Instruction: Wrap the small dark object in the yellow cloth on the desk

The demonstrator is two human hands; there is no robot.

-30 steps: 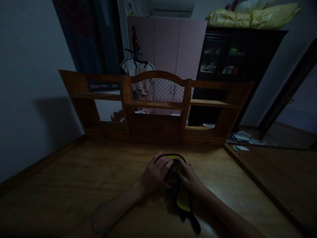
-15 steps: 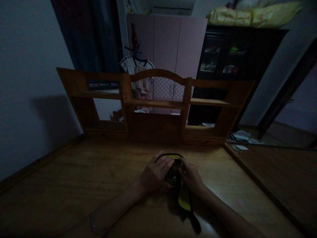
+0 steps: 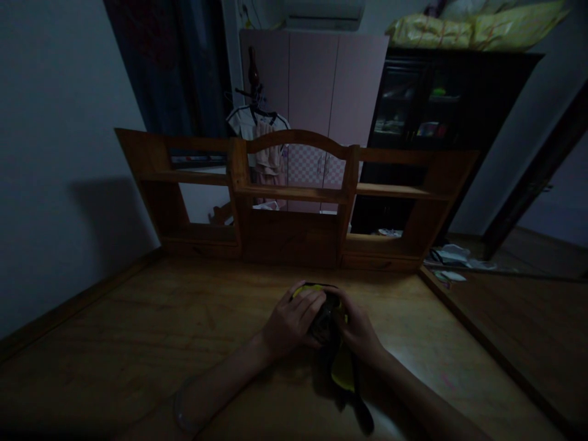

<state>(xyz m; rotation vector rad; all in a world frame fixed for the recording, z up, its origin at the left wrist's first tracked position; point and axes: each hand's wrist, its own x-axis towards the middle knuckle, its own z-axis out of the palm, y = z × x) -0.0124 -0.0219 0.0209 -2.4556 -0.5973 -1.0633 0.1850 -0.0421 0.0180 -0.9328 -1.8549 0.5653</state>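
A dark object with a round, glassy part, which looks like a camera (image 3: 323, 324), is held low over the wooden desk. It has a black-and-yellow strap (image 3: 342, 370), one end of which trails down onto the desktop towards me. My left hand (image 3: 291, 318) wraps the left side, fingers curled over the top. On the opposite side, my right hand (image 3: 356, 321) grips with bent fingers near the dark upper part. A loop of the strap arches behind both hands. Dim light and the fingers hide much of the body.
A wooden shelf unit (image 3: 294, 195) with small drawers stands along the desk's (image 3: 206, 306) far edge. A raised rim (image 3: 487, 343) borders the right side. Beyond are hung clothes (image 3: 261, 135), a pink wardrobe (image 3: 312, 86) and a dark cabinet (image 3: 399, 98). A wall is at left.
My right hand's fingers have shifted up and over the camera's right side, covering more of it. The strap loop behind sits lower. My left hand keeps its hold.
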